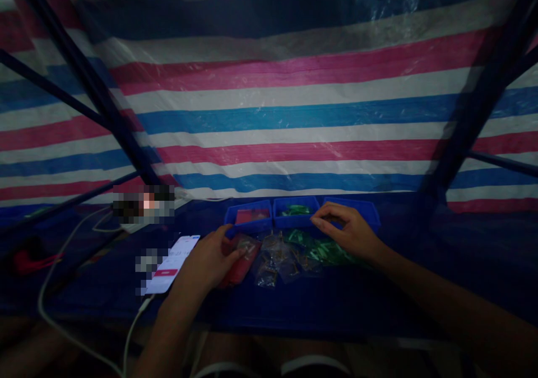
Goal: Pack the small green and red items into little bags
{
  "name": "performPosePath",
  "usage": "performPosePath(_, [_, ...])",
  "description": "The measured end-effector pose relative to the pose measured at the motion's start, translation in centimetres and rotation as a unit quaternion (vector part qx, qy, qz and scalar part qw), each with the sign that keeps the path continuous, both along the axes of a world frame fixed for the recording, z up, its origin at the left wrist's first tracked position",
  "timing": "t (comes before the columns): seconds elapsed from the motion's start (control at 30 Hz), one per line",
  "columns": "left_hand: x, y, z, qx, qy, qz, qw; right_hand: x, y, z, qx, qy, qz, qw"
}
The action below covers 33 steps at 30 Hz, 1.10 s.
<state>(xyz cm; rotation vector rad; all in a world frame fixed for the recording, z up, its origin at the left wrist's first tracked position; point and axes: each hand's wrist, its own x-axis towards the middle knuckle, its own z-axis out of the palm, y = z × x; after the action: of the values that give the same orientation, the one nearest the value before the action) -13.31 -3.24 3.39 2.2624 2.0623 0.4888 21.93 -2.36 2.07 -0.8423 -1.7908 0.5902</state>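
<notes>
My left hand (212, 259) rests at the left side of a stack of red packets (246, 263), thumb and fingers apart, the thumb lying over the packets. My right hand (347, 229) hovers between the middle and right bins, thumb and fingertips pinched together; whatever they hold is too small and dark to make out. Under and beside it lie green strip-like pieces (323, 252) in clear wrapping. Between the hands is a heap of small clear bags (275, 260) with brownish metallic-looking bits inside.
Three blue bins line the back: the left bin (227, 216) holds red packets, the middle bin (275, 221) green pieces, the right bin (374, 212) is partly hidden. A lit phone (174, 263) on a white cable (132, 333) lies left. Dark frame bars (466, 114) flank a striped sheet (294, 103).
</notes>
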Motion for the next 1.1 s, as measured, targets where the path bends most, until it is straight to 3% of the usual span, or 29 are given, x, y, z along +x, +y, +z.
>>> performPosePath(0.17, [0.1, -0.3, 0.1, 0.008, -0.025, 0.009, 1.000, 0.0, 0.0, 0.1, -0.001, -0.004, -0.001, 1.000])
performPosePath(0.37, [1.2, -1.1, 2.1, 0.086, -0.054, -0.003, 0.995, 0.0, 0.0, 0.0, -0.006, -0.002, -0.005, 1.000])
performPosePath(0.53, [4.3, -1.9, 3.7, 0.108, -0.220, -0.080, 0.966, -0.1, -0.1, 0.2, -0.008, 0.003, -0.002, 1.000])
performPosePath(0.67, [8.6, -1.4, 4.1, 0.058, -0.365, -0.196, 0.908, -0.3, -0.4, 0.1, -0.037, 0.033, 0.044, 0.998])
performPosePath(0.77, [11.6, -0.2, 3.8, 0.032, -0.415, -0.271, 0.868, -0.4, -0.3, -0.2, -0.076, 0.052, 0.084, 0.992])
performPosePath(0.87, [13.9, 1.8, 2.6, -0.008, -0.469, -0.316, 0.825, -0.1, 0.2, -0.4, -0.109, 0.060, 0.067, 0.990])
performPosePath(1.0, [14.8, 4.3, 0.2, -0.015, -0.555, -0.293, 0.778, 0.3, 1.1, -0.6, -0.141, 0.138, 0.021, 0.980])
performPosePath(1.1, [14.5, 5.1, -1.3, -0.012, -0.596, -0.263, 0.759, 0.3, 1.6, -0.9, -0.158, 0.182, 0.008, 0.970])
